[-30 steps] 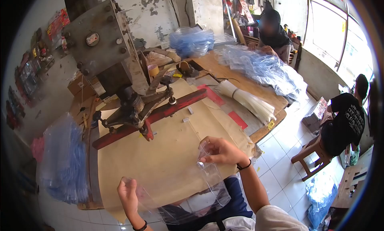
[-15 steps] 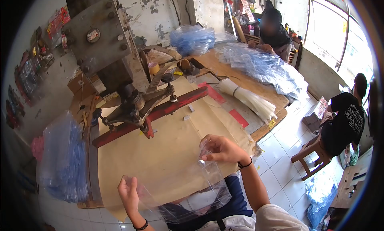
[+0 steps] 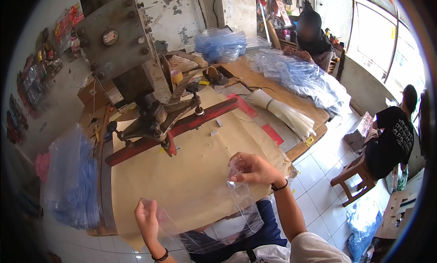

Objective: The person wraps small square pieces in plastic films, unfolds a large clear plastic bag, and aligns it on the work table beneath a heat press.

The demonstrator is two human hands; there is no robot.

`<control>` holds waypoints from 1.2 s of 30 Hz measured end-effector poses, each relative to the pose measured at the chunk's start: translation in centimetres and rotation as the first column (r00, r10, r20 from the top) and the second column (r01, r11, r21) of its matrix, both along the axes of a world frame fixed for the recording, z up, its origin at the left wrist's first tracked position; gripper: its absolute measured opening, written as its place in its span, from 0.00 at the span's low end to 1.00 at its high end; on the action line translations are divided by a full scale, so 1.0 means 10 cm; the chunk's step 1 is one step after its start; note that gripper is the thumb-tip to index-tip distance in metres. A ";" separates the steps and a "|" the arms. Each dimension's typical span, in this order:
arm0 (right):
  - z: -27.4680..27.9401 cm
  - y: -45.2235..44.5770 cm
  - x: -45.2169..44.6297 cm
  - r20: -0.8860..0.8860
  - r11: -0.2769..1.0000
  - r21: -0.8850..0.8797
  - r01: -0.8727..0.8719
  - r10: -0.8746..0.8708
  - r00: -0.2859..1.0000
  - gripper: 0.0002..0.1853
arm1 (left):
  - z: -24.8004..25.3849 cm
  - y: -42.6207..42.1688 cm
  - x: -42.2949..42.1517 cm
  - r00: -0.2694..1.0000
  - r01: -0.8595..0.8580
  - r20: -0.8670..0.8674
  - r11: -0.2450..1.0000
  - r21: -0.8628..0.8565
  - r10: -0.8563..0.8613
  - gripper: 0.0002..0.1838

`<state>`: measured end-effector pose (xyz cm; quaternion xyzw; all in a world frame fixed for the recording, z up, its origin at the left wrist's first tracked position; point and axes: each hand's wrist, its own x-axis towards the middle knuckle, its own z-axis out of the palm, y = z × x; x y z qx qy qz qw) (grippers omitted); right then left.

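Note:
A clear plastic sheet or bag is stretched between my two hands, over the near edge of the brown paper and my lap. My left hand is closed on its left edge, thumb up. My right hand pinches the upper right corner between thumb and fingers. Whether the plastic is one layer or folded I cannot tell. Beyond my hands, a press machine stands over the paper, with a long red bar low above it. Small metal pieces lie on the paper.
Bluish plastic sheets are piled at the left, at the back and on the right tabletop. A tied bundle of whitish strips lies nearer. One person is behind the table; another sits on a stool at right.
Both hands keep their hold on the plastic and have barely moved. The view has shifted very slightly.

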<state>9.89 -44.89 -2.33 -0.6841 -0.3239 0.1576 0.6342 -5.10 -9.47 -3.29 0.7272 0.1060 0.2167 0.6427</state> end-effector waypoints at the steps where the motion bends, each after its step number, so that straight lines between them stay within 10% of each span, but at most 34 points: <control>1: 0.00 0.00 0.00 -0.001 1.000 0.004 0.002 -0.002 1.000 0.25 | 0.00 0.00 0.00 1.000 -0.003 -0.006 1.000 -0.009 0.003 0.11; 36: 0.18 0.01 -0.08 0.020 0.997 -0.065 0.037 -0.036 0.999 0.22 | 0.04 -0.02 0.00 0.999 -0.001 0.041 0.997 0.083 -0.003 0.13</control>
